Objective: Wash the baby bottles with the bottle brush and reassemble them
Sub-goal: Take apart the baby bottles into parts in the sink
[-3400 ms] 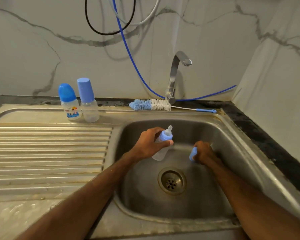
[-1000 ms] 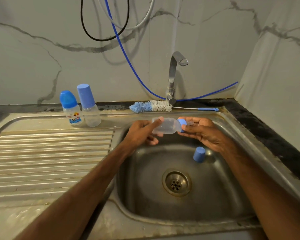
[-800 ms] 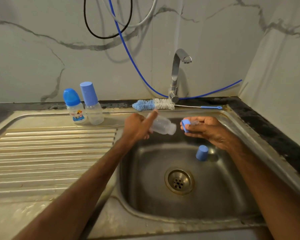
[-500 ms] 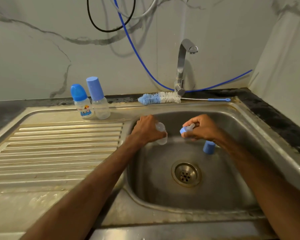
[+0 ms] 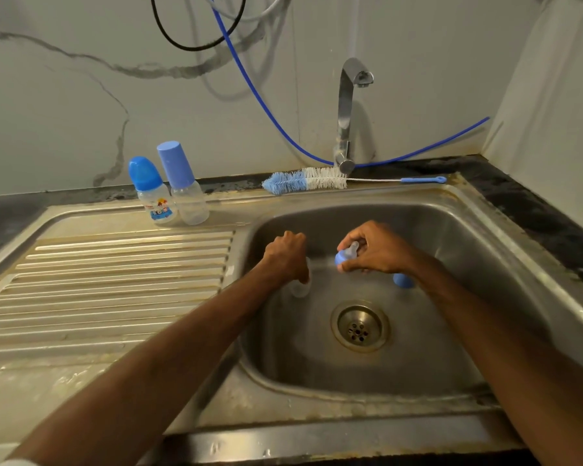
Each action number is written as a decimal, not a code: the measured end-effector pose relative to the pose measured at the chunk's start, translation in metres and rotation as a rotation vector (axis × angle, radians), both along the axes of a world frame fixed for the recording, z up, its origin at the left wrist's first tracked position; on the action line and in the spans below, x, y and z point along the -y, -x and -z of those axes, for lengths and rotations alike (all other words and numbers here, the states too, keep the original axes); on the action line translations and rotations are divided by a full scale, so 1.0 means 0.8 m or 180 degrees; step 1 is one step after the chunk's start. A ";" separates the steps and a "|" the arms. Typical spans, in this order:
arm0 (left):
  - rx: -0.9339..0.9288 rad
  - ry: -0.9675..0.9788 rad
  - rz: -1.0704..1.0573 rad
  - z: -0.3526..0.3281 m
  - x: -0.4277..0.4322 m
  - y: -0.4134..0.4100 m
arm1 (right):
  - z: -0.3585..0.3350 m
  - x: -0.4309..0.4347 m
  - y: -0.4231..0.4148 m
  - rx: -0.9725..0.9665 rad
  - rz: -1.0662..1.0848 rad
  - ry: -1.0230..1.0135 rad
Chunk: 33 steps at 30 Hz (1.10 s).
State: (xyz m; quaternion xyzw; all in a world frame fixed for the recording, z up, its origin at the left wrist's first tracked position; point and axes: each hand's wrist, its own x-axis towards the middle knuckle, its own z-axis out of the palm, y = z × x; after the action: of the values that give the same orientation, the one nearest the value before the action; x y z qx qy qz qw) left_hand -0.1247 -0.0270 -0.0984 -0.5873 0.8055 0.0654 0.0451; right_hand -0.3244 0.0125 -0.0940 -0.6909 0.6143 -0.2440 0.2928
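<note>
Inside the steel sink (image 5: 478, 250), my left hand (image 5: 286, 255) grips a clear baby bottle body (image 5: 300, 287), mostly hidden under the fingers, low against the sink's left wall. My right hand (image 5: 377, 247) pinches the blue collar with its clear nipple (image 5: 347, 255), held apart from the bottle. A blue cap (image 5: 403, 280) stands on the sink floor behind my right wrist. The bottle brush (image 5: 305, 179), blue and white bristles with a wire handle, lies on the back rim. Two capped baby bottles (image 5: 169, 188) stand on the drainboard's far edge.
The tap (image 5: 347, 112) rises behind the sink, spout off to the right. A blue hose (image 5: 266, 109) and a black cable hang on the marble wall. The ribbed drainboard (image 5: 115, 280) stretches left. The drain (image 5: 360, 326) sits mid-basin. A black counter runs along the right.
The collar with nipple came off the bottle. My left hand lowered the bottle body into the sink's left side, and my right hand carried the collar down over the basin.
</note>
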 end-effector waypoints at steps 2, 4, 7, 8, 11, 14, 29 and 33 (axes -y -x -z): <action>0.0031 0.0009 -0.0028 -0.001 0.002 -0.002 | 0.001 0.001 0.001 -0.0027 -0.0012 -0.0035; 0.0087 0.0042 -0.0046 -0.002 0.002 -0.004 | 0.002 0.002 0.001 -0.0064 -0.0034 -0.0068; 0.0175 0.0082 -0.0051 -0.001 0.002 -0.005 | 0.003 0.003 -0.001 -0.0104 -0.0076 -0.0097; 0.0184 0.0099 -0.0045 -0.002 0.002 -0.005 | 0.004 0.003 -0.001 -0.0114 -0.0085 -0.0102; 0.0170 0.0141 -0.0037 -0.006 0.001 -0.006 | 0.004 0.004 -0.001 -0.0131 -0.0115 -0.0102; 0.0249 0.0091 -0.0021 -0.008 0.000 -0.005 | 0.005 0.004 0.000 -0.0125 -0.0113 -0.0137; -0.0982 0.0558 0.0641 -0.005 -0.027 0.028 | -0.018 0.001 0.009 0.1061 0.0111 -0.0114; -0.2479 0.0555 0.0694 0.008 -0.023 0.036 | -0.024 -0.004 0.015 0.1592 0.0478 -0.0209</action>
State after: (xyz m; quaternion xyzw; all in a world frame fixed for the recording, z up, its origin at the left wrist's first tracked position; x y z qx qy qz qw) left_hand -0.1536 -0.0086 -0.1052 -0.4315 0.8224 0.2091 -0.3063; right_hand -0.3364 0.0155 -0.0746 -0.5517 0.5800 -0.4082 0.4389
